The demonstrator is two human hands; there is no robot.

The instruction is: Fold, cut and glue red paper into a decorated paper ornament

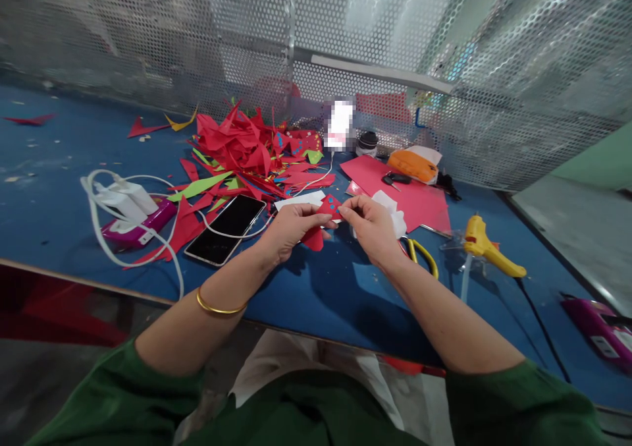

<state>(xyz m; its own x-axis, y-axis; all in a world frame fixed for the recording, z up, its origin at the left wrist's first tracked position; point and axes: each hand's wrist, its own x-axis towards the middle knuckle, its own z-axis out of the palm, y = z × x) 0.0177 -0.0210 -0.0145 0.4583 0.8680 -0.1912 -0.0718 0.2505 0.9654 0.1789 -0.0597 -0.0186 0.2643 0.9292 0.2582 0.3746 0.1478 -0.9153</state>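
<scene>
- Your left hand (296, 227) gripped a small red paper piece with blue dots (329, 204) between thumb and fingers.
- Your right hand (368, 225) was closed in a pinch at the piece's right side, its fingertips close to your left thumb.
- The piece lay between both hands, raised above the blue table (345, 301); its long axis seemed to slant from under your left hand up towards the far edge, though fingers hid part.
- Both hands touched it, so neither was nearer.
- Beyond your left hand lay a flat white sheet (301, 200); beside your right, crumpled white paper (395, 212).
- Towards the right edge lay a yellow plastic glue gun (494, 248).
</scene>
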